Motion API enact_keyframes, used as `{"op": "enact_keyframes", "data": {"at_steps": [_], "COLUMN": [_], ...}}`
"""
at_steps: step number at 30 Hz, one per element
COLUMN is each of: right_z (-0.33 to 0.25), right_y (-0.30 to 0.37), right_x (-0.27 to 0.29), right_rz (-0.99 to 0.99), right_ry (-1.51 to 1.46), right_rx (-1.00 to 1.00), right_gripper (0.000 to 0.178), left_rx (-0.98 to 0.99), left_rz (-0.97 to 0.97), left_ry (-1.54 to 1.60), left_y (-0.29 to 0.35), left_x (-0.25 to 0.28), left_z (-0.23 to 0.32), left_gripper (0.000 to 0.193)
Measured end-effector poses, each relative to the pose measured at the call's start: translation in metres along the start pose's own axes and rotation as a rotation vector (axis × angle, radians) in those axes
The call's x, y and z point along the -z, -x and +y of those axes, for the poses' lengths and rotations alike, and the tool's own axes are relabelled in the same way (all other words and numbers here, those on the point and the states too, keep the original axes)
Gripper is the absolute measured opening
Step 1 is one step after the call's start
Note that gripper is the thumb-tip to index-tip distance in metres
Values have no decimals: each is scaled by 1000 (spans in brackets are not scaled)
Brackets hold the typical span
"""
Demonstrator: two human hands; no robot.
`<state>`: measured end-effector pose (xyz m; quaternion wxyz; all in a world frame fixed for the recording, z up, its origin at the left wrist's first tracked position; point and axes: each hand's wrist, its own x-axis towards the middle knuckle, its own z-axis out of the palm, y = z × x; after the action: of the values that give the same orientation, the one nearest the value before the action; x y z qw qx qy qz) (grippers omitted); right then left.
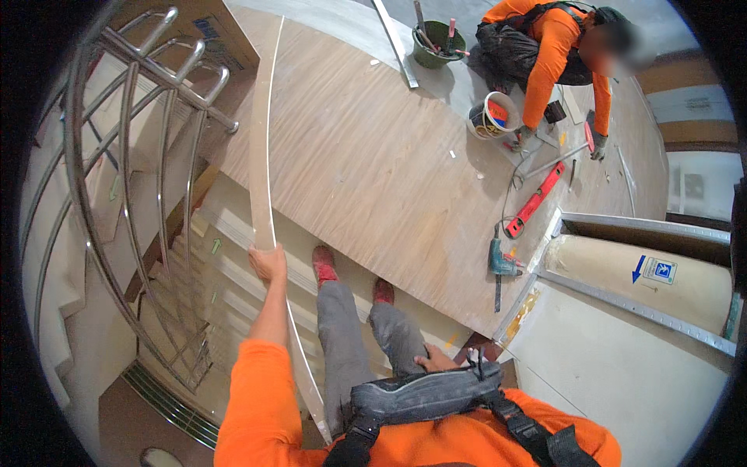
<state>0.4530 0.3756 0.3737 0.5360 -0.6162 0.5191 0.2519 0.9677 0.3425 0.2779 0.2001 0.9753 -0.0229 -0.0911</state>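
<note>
My left hand (268, 263) is wrapped round a long, thin beige strip (263, 156) with a white edge. The strip runs from the far end of the wood-look floor, past my left leg, down to my waist. On my right thigh lies my right hand (436, 359), its fingers partly stretched and holding nothing I can see; the grey waist bag (426, 395) hides part of it. My feet in red footwear (325, 265) stand on the steps just below the floor's edge.
A curved metal railing (128, 156) borders the stairs at left. Across the wood-look floor (373, 171), a co-worker in orange (552, 58) crouches by a white bucket (492, 117) and dark bucket (437, 45). Nearer lie a red level (537, 198), a teal drill (502, 261) and a metal-framed panel (622, 335).
</note>
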Motion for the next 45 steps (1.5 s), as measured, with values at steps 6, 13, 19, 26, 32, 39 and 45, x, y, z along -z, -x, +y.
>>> {"op": "enact_keyframes", "data": {"at_steps": [6,13,19,26,32,39,45], "right_z": [-22,-48,-100,-208,-280,-303,-296], "right_y": [-5,-16,-39,-27,-8,-8,-89], "right_x": [-44,-84,-33,59,111,168,197], "right_rz": [-54,-137,-50,244,502,685,757], "right_ry": [12,13,82,100,143,127,113], "right_rx": [-131,-350,-263,-113,11,-58,-25], "right_gripper": [82,83,83,84,84,89,74], "left_rx": [-83,-288,-247,108,358,118,-250], "left_rz": [17,-238,-759,-1146,-728,-981,-968], "left_ry": [-41,94,162,40,310,311,-43], "left_y": [-135,-267,-293,-95,-125,-163,-134], "left_x": [-95,-163,-120,26,30,38,23], "left_z": [64,163,114,-84,-100,74,166], "left_gripper": [66,84,56,69,58,33,39]}}
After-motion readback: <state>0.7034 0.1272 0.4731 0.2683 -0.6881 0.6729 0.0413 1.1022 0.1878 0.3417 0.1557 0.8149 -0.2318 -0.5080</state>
